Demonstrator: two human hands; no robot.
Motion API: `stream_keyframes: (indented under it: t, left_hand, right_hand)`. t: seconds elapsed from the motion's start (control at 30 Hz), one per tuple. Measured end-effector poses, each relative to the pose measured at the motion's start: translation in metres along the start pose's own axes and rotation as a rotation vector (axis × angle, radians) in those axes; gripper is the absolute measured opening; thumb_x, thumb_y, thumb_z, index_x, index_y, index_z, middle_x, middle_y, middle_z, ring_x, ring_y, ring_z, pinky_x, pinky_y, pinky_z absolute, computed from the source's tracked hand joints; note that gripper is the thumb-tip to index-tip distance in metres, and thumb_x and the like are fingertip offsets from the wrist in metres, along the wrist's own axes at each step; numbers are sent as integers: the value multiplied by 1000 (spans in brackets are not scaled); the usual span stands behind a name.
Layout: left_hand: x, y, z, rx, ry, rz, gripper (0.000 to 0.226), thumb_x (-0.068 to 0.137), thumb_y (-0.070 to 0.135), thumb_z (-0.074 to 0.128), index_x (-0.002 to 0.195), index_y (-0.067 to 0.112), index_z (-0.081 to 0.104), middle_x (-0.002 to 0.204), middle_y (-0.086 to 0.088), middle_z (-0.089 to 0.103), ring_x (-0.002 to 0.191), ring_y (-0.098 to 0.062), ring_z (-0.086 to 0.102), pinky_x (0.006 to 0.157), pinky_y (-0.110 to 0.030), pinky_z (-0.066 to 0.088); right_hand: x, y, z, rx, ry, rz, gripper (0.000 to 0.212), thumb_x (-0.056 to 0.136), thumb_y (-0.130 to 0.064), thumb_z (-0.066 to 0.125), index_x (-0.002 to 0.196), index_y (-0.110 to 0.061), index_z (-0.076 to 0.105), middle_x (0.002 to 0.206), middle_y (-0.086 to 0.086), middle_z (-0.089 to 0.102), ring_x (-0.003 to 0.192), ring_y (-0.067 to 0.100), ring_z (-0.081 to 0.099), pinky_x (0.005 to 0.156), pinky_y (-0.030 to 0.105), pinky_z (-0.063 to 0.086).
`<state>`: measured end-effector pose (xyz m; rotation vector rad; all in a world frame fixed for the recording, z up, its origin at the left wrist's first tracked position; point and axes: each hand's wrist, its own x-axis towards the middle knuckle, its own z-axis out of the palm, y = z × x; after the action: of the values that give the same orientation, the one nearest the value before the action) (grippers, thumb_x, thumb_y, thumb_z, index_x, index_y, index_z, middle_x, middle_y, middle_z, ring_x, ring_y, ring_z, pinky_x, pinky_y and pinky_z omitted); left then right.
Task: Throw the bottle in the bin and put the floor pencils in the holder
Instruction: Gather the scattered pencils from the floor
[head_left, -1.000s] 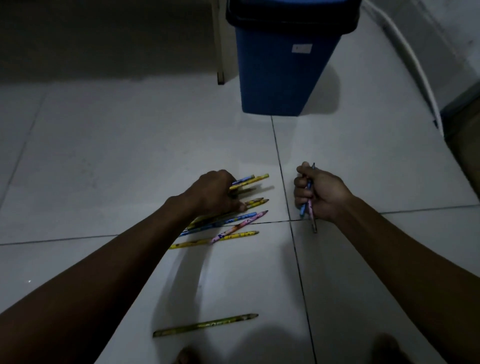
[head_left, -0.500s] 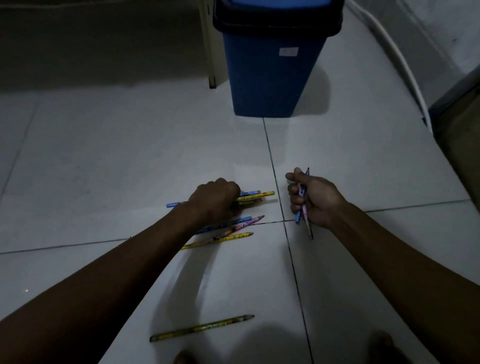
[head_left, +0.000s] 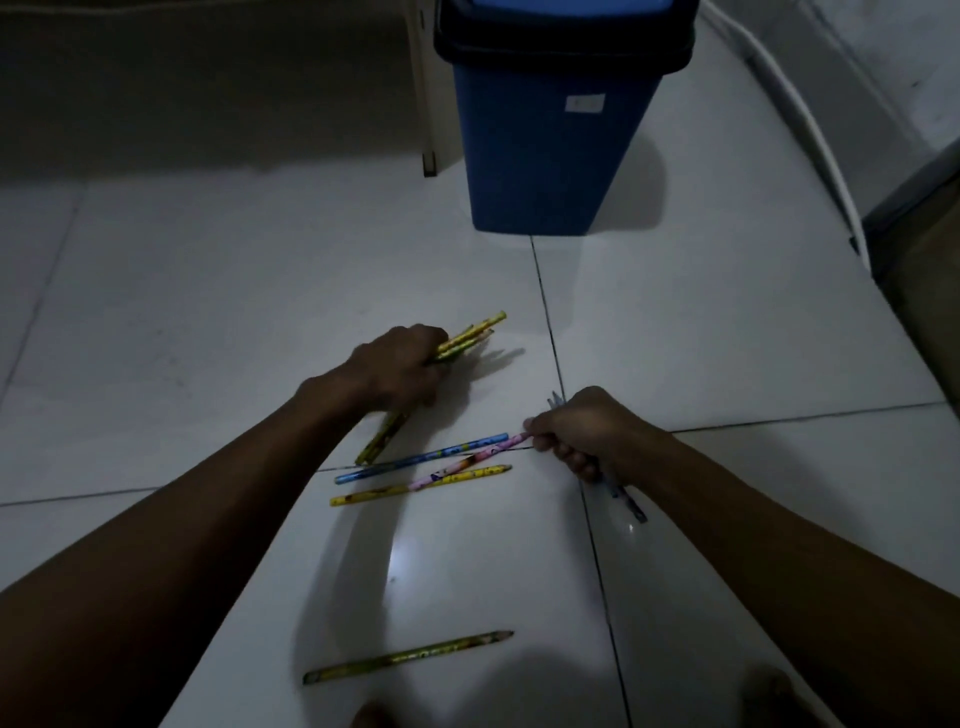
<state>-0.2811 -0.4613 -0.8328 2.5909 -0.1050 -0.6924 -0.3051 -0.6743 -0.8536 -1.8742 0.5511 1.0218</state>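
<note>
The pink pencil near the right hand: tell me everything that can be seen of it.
The slim pink pencil with printed cartoon pictures lies slanted on the white tiled floor, its far end raised toward the right hand, whose fingertips pinch that end. It crosses over the yellow patterned pencil and lies beside the blue patterned pencil. It looks like painted wood. Its tip is hidden by the hand, which also holds other pencils.

Glossy floor tiles (head_left: 727, 322), plastic bin (head_left: 550, 156)
</note>
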Motion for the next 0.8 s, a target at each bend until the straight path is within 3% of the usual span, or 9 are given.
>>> stream_keyframes:
  t: [0.1,0.17,0.23,0.37,0.57,0.63,0.7,0.8]
  left_hand:
    - [-6,-9,2,-230,62,-43,14,94,20,49,82,15,55,80,-11,63,75,-28,59,78,-49,52]
    - [-12,-12,4,-407,102,-64,16,94,15,48,83,7,57,73,-12,58,70,-25,54,74,-49,51]
    - [-18,-12,4,-536,122,-91,15,96,10,46,89,2,56,69,-10,54,65,-22,53,68,-42,50]
    - [-26,-11,3,-765,105,-177,16,100,13,41,103,3,54,70,-10,50,53,-19,49,47,-29,46]
    - [-28,-18,10,-698,73,-172,19,97,14,46,101,-1,57,69,-9,50,48,-15,42,40,-23,35]
    - [-26,-18,14,-577,50,-119,17,93,20,57,90,3,59,68,-8,50,50,-16,42,45,-26,36]
    - [-24,-17,18,-431,39,-67,34,79,35,75,74,7,56,65,-6,49,54,-16,44,53,-30,36]
    - [-20,-16,24,-288,17,-44,45,64,43,84,73,4,64,65,-3,57,61,-15,51,60,-30,39]
  right_hand:
    - [-2,-1,11,-83,42,-14,35,82,-37,72,71,-4,65,32,-5,51,32,8,36,36,15,28]
    - [-2,-1,17,-96,93,-41,39,80,-39,74,77,-1,67,35,-3,55,29,7,37,34,13,29]
    - [-1,-3,21,-81,124,-60,37,80,-36,76,80,0,66,41,-1,56,25,5,36,30,12,28]
    - [0,-8,21,21,33,19,34,87,-24,70,62,-4,58,26,-5,44,18,2,29,26,11,21]
    - [4,-2,20,76,36,75,34,86,-26,71,59,-6,60,49,2,46,26,6,26,32,13,18]
    - [4,-2,19,105,43,65,32,86,-25,70,61,-6,62,48,3,47,26,6,26,32,13,18]
    - [4,-3,16,141,39,68,32,87,-23,68,61,-7,62,48,4,50,25,6,25,31,12,18]
    - [4,-6,8,181,44,71,29,85,-20,63,59,-8,60,53,8,57,25,8,26,34,11,19]
